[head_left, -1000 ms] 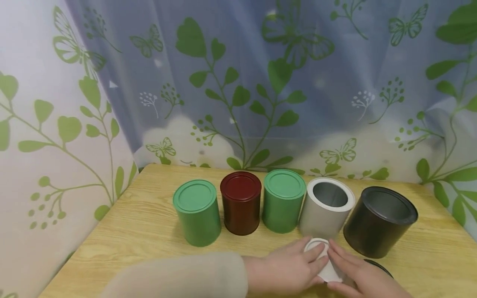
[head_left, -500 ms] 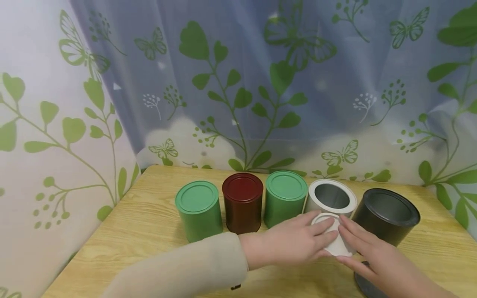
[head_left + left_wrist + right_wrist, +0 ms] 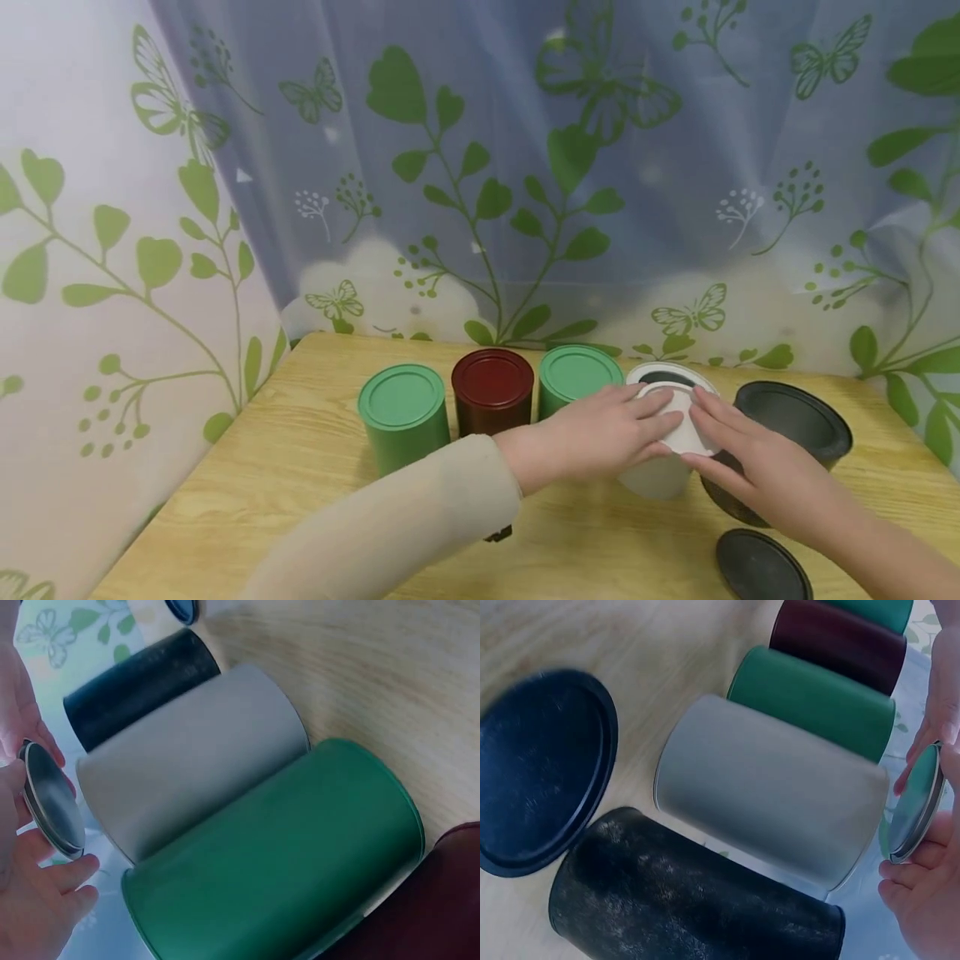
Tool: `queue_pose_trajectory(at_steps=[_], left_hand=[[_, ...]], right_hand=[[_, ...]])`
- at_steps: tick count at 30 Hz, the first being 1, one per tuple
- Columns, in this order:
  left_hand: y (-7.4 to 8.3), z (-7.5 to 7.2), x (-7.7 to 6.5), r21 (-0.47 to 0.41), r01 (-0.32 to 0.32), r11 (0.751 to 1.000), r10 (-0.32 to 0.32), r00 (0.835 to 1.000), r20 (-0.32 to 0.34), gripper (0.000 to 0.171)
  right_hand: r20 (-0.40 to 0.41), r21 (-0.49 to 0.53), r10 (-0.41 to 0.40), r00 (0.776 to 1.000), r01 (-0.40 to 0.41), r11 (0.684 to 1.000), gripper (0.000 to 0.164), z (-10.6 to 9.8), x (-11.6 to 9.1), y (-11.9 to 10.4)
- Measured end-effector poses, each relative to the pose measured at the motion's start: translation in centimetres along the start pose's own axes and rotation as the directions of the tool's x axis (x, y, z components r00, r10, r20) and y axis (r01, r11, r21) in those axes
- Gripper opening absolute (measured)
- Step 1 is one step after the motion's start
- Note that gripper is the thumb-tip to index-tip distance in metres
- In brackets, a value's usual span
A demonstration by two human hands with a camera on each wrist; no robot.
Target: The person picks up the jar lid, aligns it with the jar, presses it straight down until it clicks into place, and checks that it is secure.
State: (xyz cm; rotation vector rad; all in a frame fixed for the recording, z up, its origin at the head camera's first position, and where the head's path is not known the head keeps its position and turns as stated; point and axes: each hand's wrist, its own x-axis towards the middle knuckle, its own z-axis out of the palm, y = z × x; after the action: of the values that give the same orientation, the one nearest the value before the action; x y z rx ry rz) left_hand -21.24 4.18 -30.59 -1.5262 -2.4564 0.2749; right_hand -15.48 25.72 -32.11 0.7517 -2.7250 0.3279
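Both my hands hold a round white lid (image 3: 681,429) over the mouth of an open white can (image 3: 654,481). The left hand (image 3: 603,429) lays its fingers over the lid's top left, thumb at the near rim. From the other side, the right hand (image 3: 761,462) grips it with fingers on top and thumb underneath the near edge. In the left wrist view the lid's metallic underside (image 3: 56,799) faces the white can (image 3: 195,757), apart from its rim. The right wrist view also shows the lid (image 3: 915,799) just off that can's end. Part of the can's mouth is hidden.
Left of the white can stand a green can (image 3: 581,375), a dark red can (image 3: 492,379) and another green can (image 3: 402,400), all lidded. On its right is an open black can (image 3: 795,417). A black lid (image 3: 763,565) lies nearer on the wooden table (image 3: 315,417).
Both hands have carried the white lid up and away from the person, from in front of the white can to over its mouth. The black lid has come into fuller view.
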Motion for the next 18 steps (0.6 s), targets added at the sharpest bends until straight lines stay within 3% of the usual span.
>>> queue_pose_trajectory(at_steps=[8,18], left_hand=[[-1.3,0.2,1.8,-0.053,0.093,0.994,-0.091,0.995,0.051,0.045],[-2.4,0.6,2.8,-0.138,0.101,0.985,-0.083,0.988,0.127,0.046]], right_hand=[[0.108,0.093,0.071,0.992,-0.081,0.992,0.063,-0.7,2.5,1.0],[0.192,0.158,0.096,0.977,-0.127,0.979,0.065,-0.4,3.9,2.1]])
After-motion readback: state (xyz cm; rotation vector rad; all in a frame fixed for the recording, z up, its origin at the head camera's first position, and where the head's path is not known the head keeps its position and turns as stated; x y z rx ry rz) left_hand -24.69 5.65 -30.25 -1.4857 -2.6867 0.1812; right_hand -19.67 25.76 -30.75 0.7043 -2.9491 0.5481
